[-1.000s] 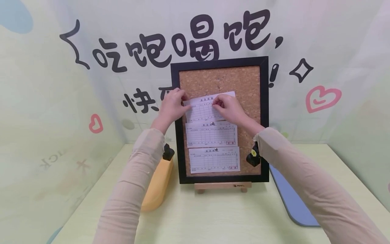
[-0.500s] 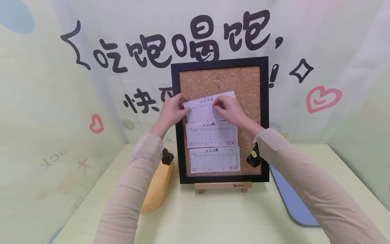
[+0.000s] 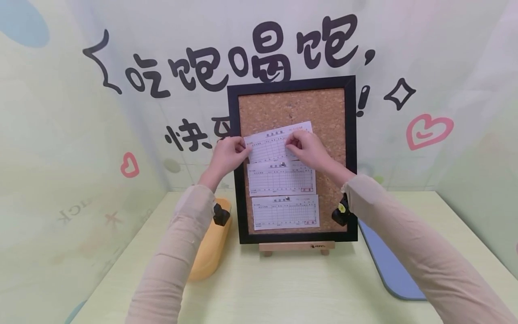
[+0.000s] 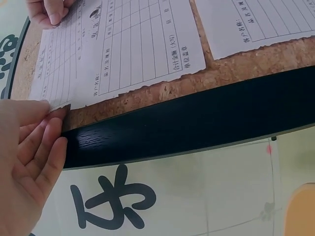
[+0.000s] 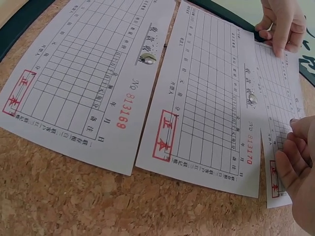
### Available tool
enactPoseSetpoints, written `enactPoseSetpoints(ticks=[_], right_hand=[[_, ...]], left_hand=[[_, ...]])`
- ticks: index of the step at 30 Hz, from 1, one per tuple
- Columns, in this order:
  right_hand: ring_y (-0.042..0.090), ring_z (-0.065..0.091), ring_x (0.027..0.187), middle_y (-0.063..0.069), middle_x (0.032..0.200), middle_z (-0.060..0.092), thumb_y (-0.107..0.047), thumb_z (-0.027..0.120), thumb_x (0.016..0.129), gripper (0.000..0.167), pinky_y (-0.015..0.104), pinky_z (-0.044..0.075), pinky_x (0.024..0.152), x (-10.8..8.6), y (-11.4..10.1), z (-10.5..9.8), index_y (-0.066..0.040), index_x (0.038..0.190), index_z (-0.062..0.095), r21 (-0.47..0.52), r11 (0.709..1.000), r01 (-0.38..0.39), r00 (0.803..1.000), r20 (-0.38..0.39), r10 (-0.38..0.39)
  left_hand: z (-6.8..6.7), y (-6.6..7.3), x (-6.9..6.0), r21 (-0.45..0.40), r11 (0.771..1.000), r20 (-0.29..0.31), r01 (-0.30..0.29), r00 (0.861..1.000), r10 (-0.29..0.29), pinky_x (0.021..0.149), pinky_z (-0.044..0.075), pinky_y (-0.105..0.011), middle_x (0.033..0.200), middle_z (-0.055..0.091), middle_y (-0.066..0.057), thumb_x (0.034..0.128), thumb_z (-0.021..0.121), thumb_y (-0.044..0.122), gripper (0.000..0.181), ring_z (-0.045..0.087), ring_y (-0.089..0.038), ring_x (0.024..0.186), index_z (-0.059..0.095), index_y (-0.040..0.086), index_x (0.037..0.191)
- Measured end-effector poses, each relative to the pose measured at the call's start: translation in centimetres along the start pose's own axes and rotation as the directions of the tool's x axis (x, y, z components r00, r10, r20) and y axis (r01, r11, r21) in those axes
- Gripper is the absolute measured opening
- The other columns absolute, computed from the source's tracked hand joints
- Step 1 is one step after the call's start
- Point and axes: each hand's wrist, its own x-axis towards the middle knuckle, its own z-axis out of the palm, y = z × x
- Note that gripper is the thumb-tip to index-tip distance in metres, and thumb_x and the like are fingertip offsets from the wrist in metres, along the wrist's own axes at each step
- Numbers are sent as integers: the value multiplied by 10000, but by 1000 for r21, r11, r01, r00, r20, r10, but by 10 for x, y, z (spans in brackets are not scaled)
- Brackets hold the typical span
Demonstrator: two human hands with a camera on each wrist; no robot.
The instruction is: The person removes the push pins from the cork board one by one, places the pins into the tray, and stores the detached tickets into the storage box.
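Note:
My left hand pinches the left edge of the top receipt, its thumb lying over the paper in the left wrist view. That slip sits tilted, its right end higher, with its lower edge behind the middle receipt. Over its right half is my right hand, fingers curled with the tips drawn together close to the paper. Whatever lies between those tips is hidden. The middle receipt and the bottom receipt each carry a silver pushpin at the top, one pin and another pin, on the corkboard.
A black frame borders the corkboard, which stands on a small wooden easel on the pale table. To the left sits a yellow object, partly behind my forearm. A blue mat lies at right.
My left hand has slid down a little along the receipt's left edge. My right hand has shifted slightly right and down, uncovering red print on the top receipt.

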Motion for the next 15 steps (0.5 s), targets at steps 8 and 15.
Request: enactPoseSetpoints(ticks=[8, 15], right_hand=[[195, 484, 696, 91, 810, 558, -83, 558, 890, 74, 287, 391, 604, -8, 7, -1, -20, 898, 597, 36, 999, -38, 999, 12, 38], [193, 493, 698, 94, 815, 575, -73, 559, 888, 74, 287, 404, 607, -19, 13, -5, -15, 899, 604, 54, 997, -52, 998, 28, 50]], left_hand=[[1, 0, -3, 8, 1000, -4, -3, 1000, 3, 662, 462, -337, 796, 659, -124, 863, 597, 157, 157, 606, -222, 734, 601, 5, 824], [-1, 3, 0, -47, 999, -50, -24, 999, 22, 581, 445, -281, 783, 664, -137, 862, 597, 115, 134, 599, -211, 689, 594, -8, 812]])
